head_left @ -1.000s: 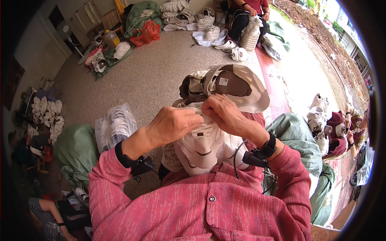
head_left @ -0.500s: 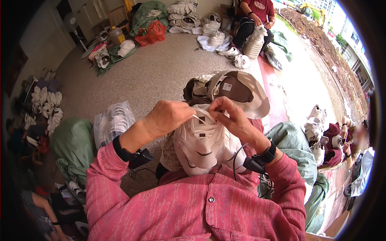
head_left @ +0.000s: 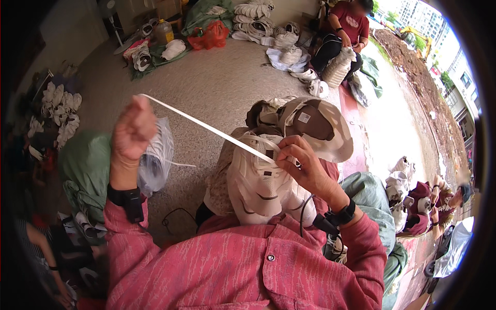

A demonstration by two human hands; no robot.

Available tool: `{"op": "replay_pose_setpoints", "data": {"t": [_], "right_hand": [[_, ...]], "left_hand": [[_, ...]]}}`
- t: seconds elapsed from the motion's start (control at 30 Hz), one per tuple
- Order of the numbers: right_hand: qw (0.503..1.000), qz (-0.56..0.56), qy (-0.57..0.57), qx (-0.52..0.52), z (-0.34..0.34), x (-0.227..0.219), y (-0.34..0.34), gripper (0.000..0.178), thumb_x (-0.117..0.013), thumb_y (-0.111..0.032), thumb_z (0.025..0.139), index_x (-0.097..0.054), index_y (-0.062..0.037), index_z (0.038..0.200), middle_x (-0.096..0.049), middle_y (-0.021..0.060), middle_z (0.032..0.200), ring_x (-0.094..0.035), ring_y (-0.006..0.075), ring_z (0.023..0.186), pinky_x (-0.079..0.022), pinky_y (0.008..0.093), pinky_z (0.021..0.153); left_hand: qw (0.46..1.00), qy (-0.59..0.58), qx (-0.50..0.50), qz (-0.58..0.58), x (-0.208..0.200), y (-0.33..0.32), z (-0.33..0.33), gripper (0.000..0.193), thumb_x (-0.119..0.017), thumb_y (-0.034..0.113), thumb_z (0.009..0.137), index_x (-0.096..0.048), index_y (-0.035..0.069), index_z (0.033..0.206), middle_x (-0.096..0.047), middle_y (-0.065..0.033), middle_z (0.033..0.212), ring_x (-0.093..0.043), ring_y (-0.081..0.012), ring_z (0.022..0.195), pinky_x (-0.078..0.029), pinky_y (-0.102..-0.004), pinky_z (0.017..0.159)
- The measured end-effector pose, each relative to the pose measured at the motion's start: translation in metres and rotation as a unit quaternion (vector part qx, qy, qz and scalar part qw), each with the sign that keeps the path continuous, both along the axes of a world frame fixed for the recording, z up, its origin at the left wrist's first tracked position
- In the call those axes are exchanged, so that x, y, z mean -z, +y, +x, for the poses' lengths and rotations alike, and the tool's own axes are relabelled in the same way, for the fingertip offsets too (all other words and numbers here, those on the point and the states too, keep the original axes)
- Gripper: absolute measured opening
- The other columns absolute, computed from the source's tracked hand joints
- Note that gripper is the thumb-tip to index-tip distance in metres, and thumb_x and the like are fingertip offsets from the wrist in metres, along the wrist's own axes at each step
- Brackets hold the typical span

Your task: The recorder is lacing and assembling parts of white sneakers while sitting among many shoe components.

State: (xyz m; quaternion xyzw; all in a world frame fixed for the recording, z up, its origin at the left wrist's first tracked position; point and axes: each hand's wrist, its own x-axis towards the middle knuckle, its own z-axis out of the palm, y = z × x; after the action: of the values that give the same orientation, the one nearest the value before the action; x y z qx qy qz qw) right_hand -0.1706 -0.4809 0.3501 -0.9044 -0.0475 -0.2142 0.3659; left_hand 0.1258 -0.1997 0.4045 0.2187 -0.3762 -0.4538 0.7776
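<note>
A white shoelace (head_left: 206, 125) runs taut from my raised left hand (head_left: 133, 129) down to a pale shoe upper (head_left: 266, 188) in my lap. The left hand is closed around the lace, with a loose tail hanging below it. My right hand (head_left: 307, 166) pinches the lace between thumb and fingers at the upper's eyelets. More lace crosses the front of the upper. Just beyond it rests a beige, hat-like thing (head_left: 341, 137) with a brown inside and a white label.
Left of my lap lie a clear bag of uppers (head_left: 154, 160) and a green sack (head_left: 88, 160); another green sack (head_left: 367, 191) sits at the right. Ahead, a person in maroon (head_left: 351, 26) holds a stack of uppers. Shoe piles (head_left: 253, 23) line the back.
My left hand has swung up and left from the upper, drawing the lace out into a long straight line. My right hand has stayed by the eyelets. The view has shifted slightly.
</note>
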Motion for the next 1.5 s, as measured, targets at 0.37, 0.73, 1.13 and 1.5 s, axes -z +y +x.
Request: {"op": "replay_pose_setpoints", "data": {"t": [0.37,0.73,1.13,1.5], "right_hand": [[0.997,-0.055,0.037,0.025,0.002,-0.001,0.012,0.015,-0.074,-0.014,0.082,-0.065,-0.0080,0.092,-0.053,0.0068,0.109,-0.050,0.0243,0.102,-0.038,0.0356,0.089],[0.988,-0.080,0.024,0.133,0.029,0.003,0.032,0.021,-0.077,-0.021,0.075,-0.065,-0.0127,0.090,-0.056,0.0047,0.102,-0.051,0.0272,0.100,-0.036,0.0407,0.087],[0.984,-0.075,-0.027,0.162,0.032,0.020,0.036,0.009,-0.075,-0.027,0.075,-0.069,-0.0232,0.081,-0.055,-0.0019,0.090,-0.052,0.0199,0.095,-0.033,0.0375,0.083],[0.977,-0.050,-0.085,0.191,0.034,0.030,0.038,0.015,-0.077,-0.029,0.074,-0.068,-0.0197,0.082,-0.056,0.0001,0.092,-0.053,0.0221,0.097,-0.035,0.0374,0.088]], "left_hand": [[0.918,-0.020,-0.360,0.167,0.070,0.127,0.051,0.024,-0.059,0.027,0.098,-0.063,0.004,0.103,-0.047,0.0057,0.062,-0.041,-0.0025,0.049,-0.031,-0.0187,0.041],[0.821,0.172,-0.539,0.074,0.109,0.126,0.061,0.025,-0.064,0.026,0.094,-0.063,0.009,0.111,-0.066,-0.0015,0.107,-0.061,-0.0082,0.090,-0.045,-0.0231,0.070],[0.909,-0.027,0.141,0.390,0.133,-0.022,-0.085,0.065,-0.040,0.058,0.098,-0.047,0.005,0.134,-0.064,-0.0063,0.080,-0.054,-0.0098,0.052,-0.039,-0.0197,0.043],[0.898,0.269,0.078,0.339,0.171,-0.077,-0.072,0.024,-0.053,0.037,0.099,-0.064,0.015,0.097,-0.032,0.0071,0.050,-0.030,-0.0052,0.038,-0.027,-0.0213,0.035]]}}
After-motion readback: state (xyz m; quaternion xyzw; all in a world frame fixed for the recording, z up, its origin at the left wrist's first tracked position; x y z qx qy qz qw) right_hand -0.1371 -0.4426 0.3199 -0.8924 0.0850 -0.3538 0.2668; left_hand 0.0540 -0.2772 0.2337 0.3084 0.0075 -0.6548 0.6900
